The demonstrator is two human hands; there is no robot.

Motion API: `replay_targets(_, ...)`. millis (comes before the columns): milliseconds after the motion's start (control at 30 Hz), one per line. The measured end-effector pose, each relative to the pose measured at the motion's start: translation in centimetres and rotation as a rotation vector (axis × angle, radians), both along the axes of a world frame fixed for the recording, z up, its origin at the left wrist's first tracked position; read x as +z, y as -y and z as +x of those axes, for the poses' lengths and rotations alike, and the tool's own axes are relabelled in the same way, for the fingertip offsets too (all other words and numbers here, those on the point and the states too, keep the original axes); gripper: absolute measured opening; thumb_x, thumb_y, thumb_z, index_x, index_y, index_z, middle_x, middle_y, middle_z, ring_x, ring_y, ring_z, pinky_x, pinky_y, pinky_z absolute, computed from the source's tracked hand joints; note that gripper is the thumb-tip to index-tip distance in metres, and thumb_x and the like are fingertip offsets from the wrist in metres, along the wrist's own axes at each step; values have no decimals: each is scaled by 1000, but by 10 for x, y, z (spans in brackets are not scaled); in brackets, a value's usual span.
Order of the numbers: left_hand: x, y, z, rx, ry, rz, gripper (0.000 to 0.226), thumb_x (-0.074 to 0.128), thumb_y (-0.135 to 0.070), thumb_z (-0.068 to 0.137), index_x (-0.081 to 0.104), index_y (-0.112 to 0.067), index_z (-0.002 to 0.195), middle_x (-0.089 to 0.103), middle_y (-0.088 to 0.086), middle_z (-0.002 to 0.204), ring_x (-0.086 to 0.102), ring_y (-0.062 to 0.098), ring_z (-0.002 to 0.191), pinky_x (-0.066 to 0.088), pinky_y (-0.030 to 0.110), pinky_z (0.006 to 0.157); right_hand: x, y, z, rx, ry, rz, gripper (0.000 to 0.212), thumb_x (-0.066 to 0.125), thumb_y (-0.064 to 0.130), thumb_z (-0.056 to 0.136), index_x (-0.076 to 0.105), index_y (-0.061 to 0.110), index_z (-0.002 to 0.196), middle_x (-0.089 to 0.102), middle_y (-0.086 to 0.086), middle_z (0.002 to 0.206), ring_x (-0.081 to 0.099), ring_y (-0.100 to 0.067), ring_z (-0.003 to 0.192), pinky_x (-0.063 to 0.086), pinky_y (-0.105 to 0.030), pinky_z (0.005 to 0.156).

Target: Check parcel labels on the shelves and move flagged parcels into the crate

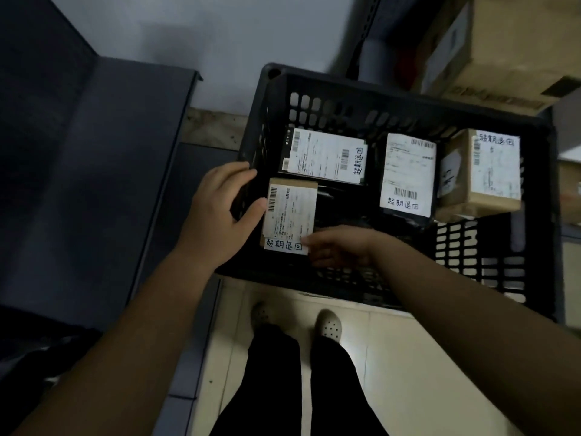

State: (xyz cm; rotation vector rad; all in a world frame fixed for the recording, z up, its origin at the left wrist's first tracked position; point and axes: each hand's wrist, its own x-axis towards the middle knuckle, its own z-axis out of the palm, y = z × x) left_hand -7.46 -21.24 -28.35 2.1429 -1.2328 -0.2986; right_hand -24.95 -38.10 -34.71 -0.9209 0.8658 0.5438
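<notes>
Crate (393, 96) fills the middle and right of the frame, black and slotted, with 4 labelled parcels in it. A black parcel (327, 155) lies flat at its upper left, a bag (407, 174) beside it in the middle, and a brown box (490, 171) leans at the upper right; each label carries a handwritten note. The 4th, a small box (290, 212), is at the crate's lower left, label up, note along its bottom edge. The right hand (339, 247) reaches in from the lower right and pinches that box's lower right corner, fingers curled under it. The left hand (217, 215) is loosely spread, fingers over the crate's left rim and thumb touching the box's left edge, gripping nothing. Whether the small box already rests on the bottom cannot be told. By this, 3 flagged parcels look settled and the 4th is nearly placed, needing only release. The shelf (94, 152) at the left shows no parcels in view; a carton (503, 42) sits at the upper right, so more checking may remain.
</notes>
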Motion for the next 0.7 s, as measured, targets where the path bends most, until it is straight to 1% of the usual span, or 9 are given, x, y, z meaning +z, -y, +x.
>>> replay_targets(67,-6,2,3,11,-17,-21,49,55,-39,92,57,-10,130,50,3,139,42,16,132,25,15,111,-17,0,7,21,-40,27,31,62,16,92,61,13,123,57,-13,139,57,-22,119,45,-37,106)
replay_targets(167,-10,3,7,68,-68,-67,46,54,-38,93,57,-13,131,47,0,141,41,13,133,29,18,111,-41,1,14,28,-85,66,23,60,16,94,62,15,117,51,-15,145,51,-24,128,46,-32,100)
replay_targets(267,-15,3,13,139,-89,-97,45,54,-37,93,57,-12,131,48,1,139,43,13,131,32,17,109,-60,0,20,14,-134,88,16,56,15,97,61,15,112,55,-8,126,54,-17,108,46,-31,97)
replay_targets(333,-18,1,18,167,-91,-100,44,55,-35,94,57,-11,130,49,2,138,44,13,130,32,16,109,-72,-3,22,22,-163,68,13,55,16,98,61,16,109,59,-3,118,54,-13,100,43,-34,103)
replay_targets(400,-21,1,21,178,-100,-96,44,56,-35,94,57,-12,130,49,1,138,44,12,129,32,16,108,-82,-5,23,64,-166,56,14,52,17,99,61,18,109,63,1,112,56,-13,101,37,-36,109)
replay_targets(467,-24,2,21,179,-104,-89,44,57,-36,93,57,-13,130,49,0,138,44,12,129,34,19,109,-88,-8,25,115,-166,34,19,51,18,100,59,18,117,65,3,114,56,-14,111,36,-35,111)
replay_targets(500,-25,3,21,181,-102,-88,45,57,-37,93,57,-13,130,50,0,138,45,13,129,35,23,109,-89,-8,26,121,-167,32,19,51,17,100,59,17,117,66,4,112,57,-14,111,40,-34,108)
replay_targets(600,-27,4,21,199,-102,-104,44,56,-37,93,57,-12,130,51,2,137,46,16,128,39,33,109,-89,-6,30,92,-173,26,17,50,15,99,59,18,114,68,3,104,61,-11,95,46,-26,86)
replay_targets(700,-27,6,21,189,-101,-108,45,55,-37,94,57,-12,132,51,2,137,46,17,129,38,33,109,-92,-6,33,125,-216,-81,17,57,33,96,63,22,108,68,-1,108,61,-16,95,48,-28,84)
